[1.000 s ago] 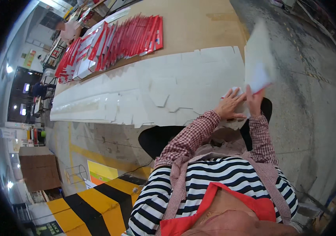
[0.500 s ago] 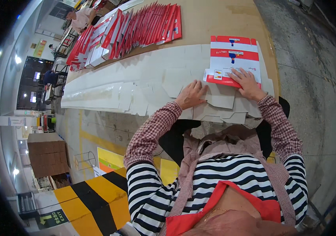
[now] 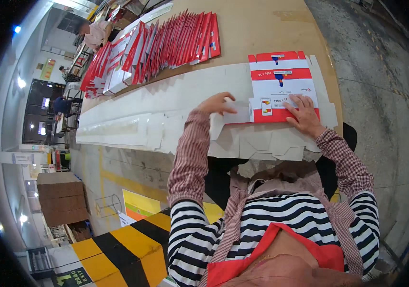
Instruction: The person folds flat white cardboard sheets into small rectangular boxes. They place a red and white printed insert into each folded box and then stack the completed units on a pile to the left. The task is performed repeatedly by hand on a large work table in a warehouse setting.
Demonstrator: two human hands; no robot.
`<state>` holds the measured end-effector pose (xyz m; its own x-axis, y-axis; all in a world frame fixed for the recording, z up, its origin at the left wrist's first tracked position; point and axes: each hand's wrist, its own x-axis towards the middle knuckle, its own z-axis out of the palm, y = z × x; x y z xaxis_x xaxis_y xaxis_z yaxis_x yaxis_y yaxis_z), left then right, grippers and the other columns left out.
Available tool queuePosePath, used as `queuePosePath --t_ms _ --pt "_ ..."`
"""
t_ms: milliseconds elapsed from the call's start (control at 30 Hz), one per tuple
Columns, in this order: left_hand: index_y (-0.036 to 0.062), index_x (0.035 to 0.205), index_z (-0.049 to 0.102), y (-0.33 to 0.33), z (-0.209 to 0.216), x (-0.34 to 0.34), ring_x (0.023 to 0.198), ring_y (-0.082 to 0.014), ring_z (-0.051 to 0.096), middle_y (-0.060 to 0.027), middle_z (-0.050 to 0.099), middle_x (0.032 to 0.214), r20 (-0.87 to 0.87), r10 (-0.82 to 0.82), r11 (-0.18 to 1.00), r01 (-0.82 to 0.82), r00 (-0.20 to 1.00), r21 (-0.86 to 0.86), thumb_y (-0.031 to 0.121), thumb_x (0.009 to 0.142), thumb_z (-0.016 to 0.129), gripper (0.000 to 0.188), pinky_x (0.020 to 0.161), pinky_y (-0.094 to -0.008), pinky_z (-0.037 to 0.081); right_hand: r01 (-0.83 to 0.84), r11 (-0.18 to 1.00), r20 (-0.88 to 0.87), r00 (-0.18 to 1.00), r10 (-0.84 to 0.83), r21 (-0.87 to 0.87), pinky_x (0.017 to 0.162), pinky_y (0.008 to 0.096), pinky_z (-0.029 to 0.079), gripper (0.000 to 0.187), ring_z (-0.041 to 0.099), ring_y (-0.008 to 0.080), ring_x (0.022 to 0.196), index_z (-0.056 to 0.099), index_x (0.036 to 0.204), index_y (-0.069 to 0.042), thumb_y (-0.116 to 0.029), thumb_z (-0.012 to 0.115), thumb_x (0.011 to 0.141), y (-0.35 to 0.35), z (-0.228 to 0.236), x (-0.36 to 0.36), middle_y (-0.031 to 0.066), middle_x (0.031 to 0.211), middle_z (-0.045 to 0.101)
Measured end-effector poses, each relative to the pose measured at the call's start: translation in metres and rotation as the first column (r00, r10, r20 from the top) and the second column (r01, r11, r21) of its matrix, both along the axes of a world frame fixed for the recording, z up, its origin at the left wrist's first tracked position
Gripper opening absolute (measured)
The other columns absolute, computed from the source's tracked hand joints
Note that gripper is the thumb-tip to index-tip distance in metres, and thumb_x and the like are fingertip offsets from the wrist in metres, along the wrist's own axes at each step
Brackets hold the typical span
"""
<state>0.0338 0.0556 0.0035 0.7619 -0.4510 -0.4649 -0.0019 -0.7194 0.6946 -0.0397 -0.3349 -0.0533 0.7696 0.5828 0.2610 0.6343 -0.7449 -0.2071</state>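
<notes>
A flattened red and white printed carton [image 3: 281, 86] lies on the near right part of the table, its red tabs pointing away from me. My right hand [image 3: 303, 115] rests on the carton's near right part, fingers spread flat. Left of the carton's printed side panel, a plain white flap [image 3: 241, 106] juts toward my left hand [image 3: 216, 103]. The left hand is raised over the sheets, thumb and fingers apart and curved, with nothing seen between them. Whether its fingertips touch the flap, I cannot tell.
Pale cardboard sheets [image 3: 166, 103] cover the table's near side. A long row of folded red and white cartons [image 3: 176, 43] leans at the far left. Brown table surface [image 3: 262, 28] shows beyond. Another person [image 3: 97, 33] sits far left. A yellow-and-black striped block [image 3: 123, 244] stands lower left.
My left hand has lifted off the sheets, moving left and farther away. A white flap now shows at the carton's left side. My right hand stays flat on the carton.
</notes>
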Motion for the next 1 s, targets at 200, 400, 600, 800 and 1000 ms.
queuePosePath --t_ms 200,400,600,800,1000 --pt "-0.0028 0.118 0.056 -0.005 -0.032 -0.089 0.087 -0.0220 0.066 -0.0132 0.069 0.099 0.416 0.073 0.912 -0.229 0.906 0.340 0.013 0.081 0.073 0.044 0.076 -0.0360 0.053 -0.119 0.959 -0.504 0.830 0.239 0.258 0.100 0.0442 0.043 0.048 0.050 0.0352 0.121 0.060 0.126 -0.010 -0.039 0.067 0.088 0.054 0.026 0.023 0.0190 0.136 0.047" --pt "0.0089 0.140 0.046 0.001 -0.026 -0.148 0.133 -0.0272 0.043 -0.0109 0.050 0.140 0.704 -0.402 0.865 -0.010 0.585 0.502 0.020 0.086 0.062 0.057 0.110 -0.0450 0.036 -0.428 0.842 -0.095 0.872 0.481 0.329 0.099 0.0456 0.043 0.050 0.050 0.0351 0.121 0.065 0.118 -0.010 -0.046 0.070 0.084 0.124 0.002 0.031 0.0184 0.133 0.051" --pt "0.0089 0.144 0.042 0.094 -0.030 -0.142 0.131 -0.0293 0.047 -0.0129 0.046 0.146 0.653 -0.428 0.881 0.128 0.625 0.455 0.023 0.093 0.062 0.056 0.112 -0.0483 0.033 -0.442 0.831 -0.174 0.838 0.517 0.338 0.103 0.0455 0.039 0.050 0.050 0.0355 0.121 0.066 0.121 -0.010 -0.045 0.069 0.085 0.131 0.013 0.032 0.0174 0.137 0.050" --pt "-0.0054 0.145 0.031 0.012 -0.053 -0.142 0.120 -0.0311 0.051 -0.0227 0.040 0.142 0.745 0.654 0.501 -0.812 0.128 -0.300 0.020 0.085 0.077 0.079 0.106 -0.0445 0.039 -0.427 0.833 -0.142 0.855 0.498 0.352 0.100 0.0450 0.042 0.051 0.051 0.0347 0.117 0.067 0.122 -0.011 -0.045 0.070 0.084 0.123 0.002 0.032 0.0173 0.136 0.051" --pt "-0.0071 0.120 0.051 -0.022 -0.048 -0.127 0.104 -0.0244 0.059 -0.0136 0.059 0.118 -0.300 0.952 -0.187 -0.668 0.056 -0.720 0.006 0.086 0.073 0.043 0.082 -0.0351 0.054 -0.430 0.823 -0.133 0.853 0.505 0.371 0.099 0.0443 0.042 0.051 0.052 0.0345 0.115 0.068 0.121 -0.011 -0.046 0.071 0.083 0.123 -0.007 0.031 0.0168 0.136 0.052"
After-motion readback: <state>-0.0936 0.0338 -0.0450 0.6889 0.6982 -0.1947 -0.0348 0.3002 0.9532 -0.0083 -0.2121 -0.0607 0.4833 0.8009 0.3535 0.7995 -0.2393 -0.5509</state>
